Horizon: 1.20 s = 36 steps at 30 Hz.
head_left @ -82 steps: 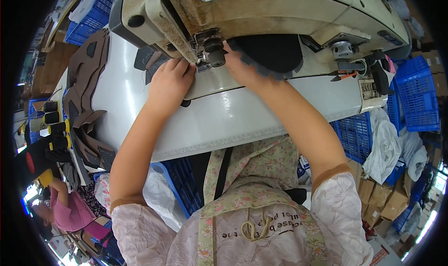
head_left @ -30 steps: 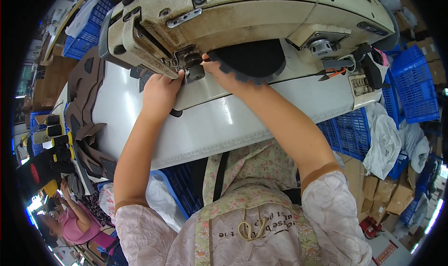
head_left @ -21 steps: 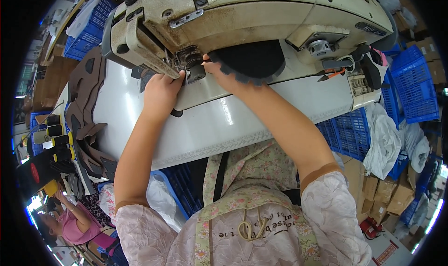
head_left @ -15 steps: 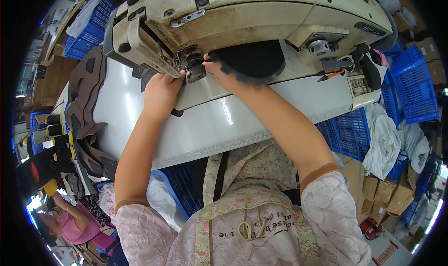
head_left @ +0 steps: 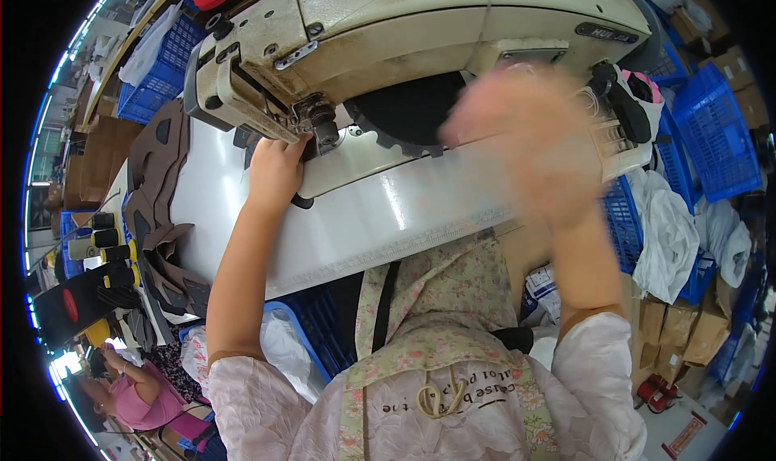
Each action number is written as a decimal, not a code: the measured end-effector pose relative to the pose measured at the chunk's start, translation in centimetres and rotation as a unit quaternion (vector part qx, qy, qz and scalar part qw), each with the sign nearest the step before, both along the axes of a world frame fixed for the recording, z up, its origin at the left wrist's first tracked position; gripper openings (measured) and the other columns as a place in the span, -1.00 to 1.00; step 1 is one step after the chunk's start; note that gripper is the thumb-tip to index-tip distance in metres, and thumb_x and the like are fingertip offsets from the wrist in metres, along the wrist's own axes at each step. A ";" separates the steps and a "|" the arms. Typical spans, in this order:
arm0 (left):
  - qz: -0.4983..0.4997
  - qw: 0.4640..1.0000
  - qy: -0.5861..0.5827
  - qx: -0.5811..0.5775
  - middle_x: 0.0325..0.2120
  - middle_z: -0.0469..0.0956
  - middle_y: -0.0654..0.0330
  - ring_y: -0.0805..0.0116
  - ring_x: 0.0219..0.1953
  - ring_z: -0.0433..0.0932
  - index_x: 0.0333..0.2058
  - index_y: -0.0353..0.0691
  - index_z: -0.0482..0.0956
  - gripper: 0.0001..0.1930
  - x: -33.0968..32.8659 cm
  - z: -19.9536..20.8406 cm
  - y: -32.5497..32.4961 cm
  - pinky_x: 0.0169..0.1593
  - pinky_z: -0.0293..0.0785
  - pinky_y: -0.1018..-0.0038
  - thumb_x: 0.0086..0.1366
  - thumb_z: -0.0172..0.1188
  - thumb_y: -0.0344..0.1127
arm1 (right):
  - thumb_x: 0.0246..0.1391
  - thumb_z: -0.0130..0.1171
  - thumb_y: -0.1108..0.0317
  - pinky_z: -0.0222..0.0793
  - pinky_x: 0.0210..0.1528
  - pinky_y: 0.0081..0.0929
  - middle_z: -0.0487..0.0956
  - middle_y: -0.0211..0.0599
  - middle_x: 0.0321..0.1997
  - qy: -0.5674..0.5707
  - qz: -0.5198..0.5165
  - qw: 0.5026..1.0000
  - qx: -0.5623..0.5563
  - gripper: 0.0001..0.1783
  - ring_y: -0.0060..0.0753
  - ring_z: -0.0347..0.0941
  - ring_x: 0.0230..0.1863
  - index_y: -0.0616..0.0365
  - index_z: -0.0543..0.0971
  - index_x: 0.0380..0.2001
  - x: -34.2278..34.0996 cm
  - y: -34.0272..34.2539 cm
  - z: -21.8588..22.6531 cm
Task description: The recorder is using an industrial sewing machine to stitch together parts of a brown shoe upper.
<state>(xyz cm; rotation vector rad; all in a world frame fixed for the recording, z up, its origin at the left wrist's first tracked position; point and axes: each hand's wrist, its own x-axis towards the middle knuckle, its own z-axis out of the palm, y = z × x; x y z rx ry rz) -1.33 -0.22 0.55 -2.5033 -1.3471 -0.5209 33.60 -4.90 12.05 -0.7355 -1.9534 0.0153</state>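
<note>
My left hand [head_left: 275,170] lies on the bed of a cream industrial sewing machine [head_left: 420,33], fingertips pressed against the presser foot [head_left: 322,130]. A thin dark edge shows under its wrist. A black piece with a scalloped edge [head_left: 408,117] lies under the machine's arm, just right of the needle. My right hand [head_left: 525,146] is raised off the work in front of the machine's right end. It is a pink blur, and I cannot make out its fingers or anything in it.
The machine stands on a white table [head_left: 388,218]. Brown cut pieces [head_left: 158,170] are stacked at its left end, beside thread spools [head_left: 105,243]. Blue crates [head_left: 719,130], white bags [head_left: 663,235] and cardboard boxes [head_left: 679,324] crowd the right. Another person [head_left: 129,388] sits lower left.
My right hand has left the black piece at the needle and swung up and to the right, blurred by motion. My left hand stays at the presser foot.
</note>
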 end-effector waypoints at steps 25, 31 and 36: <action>0.010 0.996 -0.012 -0.087 -0.29 0.59 0.09 0.00 -0.22 0.53 -0.07 -0.20 0.61 -0.56 0.7 0.8 0.6 -0.20 0.48 0.21 0.02 0.07 -0.58 | 0.25 0.04 0.11 0.38 -0.09 -0.44 0.62 -0.10 -0.25 0.169 -0.438 0.871 -0.145 -0.57 -0.35 0.55 -0.18 0.27 0.51 -0.04 23.6 9.0 -3.7; -0.043 0.991 0.058 -0.113 -0.25 0.56 -0.07 -0.10 -0.21 0.52 -0.09 -0.24 0.58 -0.60 0.8 2.3 1.7 -0.19 0.44 0.13 0.04 0.09 -0.57 | 0.20 0.11 0.07 0.44 -0.24 -0.46 0.62 -0.14 -0.14 0.119 -0.401 0.898 -0.136 -0.50 -0.40 0.53 -0.24 0.18 0.47 0.08 26.5 8.6 -2.0; -0.045 0.989 0.102 -0.101 -0.09 0.49 -0.13 -0.20 -0.01 0.43 -0.17 -0.32 0.54 -0.68 -0.2 3.0 1.7 0.01 0.35 0.08 0.06 0.03 -0.59 | 0.03 0.14 0.32 0.44 -0.25 -0.36 0.61 -0.21 -0.31 -0.029 -0.406 0.900 -0.155 -0.81 -0.25 0.55 -0.35 0.12 0.60 -0.29 22.1 2.8 -3.3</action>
